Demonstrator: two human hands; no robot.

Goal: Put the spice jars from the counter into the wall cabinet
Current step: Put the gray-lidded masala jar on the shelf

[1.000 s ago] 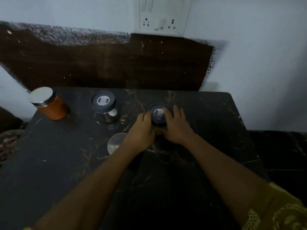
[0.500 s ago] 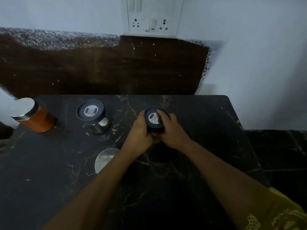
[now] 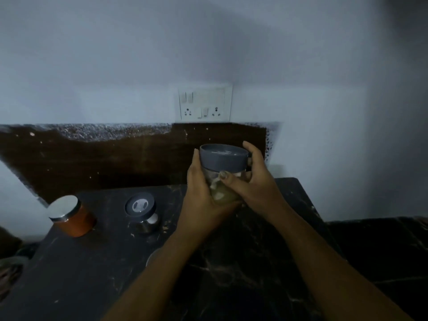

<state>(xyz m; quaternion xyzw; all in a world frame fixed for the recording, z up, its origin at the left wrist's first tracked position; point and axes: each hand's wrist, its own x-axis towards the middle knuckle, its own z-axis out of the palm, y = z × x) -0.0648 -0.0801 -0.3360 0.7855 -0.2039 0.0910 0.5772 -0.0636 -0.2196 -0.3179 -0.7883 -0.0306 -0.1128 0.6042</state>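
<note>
A clear spice jar with a grey lid point(image 3: 223, 158) is lifted above the dark marble counter point(image 3: 92, 274), held between both hands. My left hand point(image 3: 201, 193) wraps its left side and underside, and my right hand point(image 3: 252, 181) grips its right side with the thumb across the front. Pale contents show through the glass. On the counter at the left stand a second grey-lidded jar point(image 3: 141, 210) and an orange jar with a silver lid point(image 3: 70, 215). The wall cabinet is out of view.
A round silver lid or jar top point(image 3: 152, 258) peeks out beside my left forearm. A white switch and socket panel point(image 3: 205, 103) sits on the wall above the brown backsplash point(image 3: 92, 158). The counter ends at the right, by a lower dark surface point(image 3: 382, 246).
Both hands have raised the grey-lidded jar off the counter to about backsplash height. The camera has tilted upward, showing more wall. The other jars have not moved.
</note>
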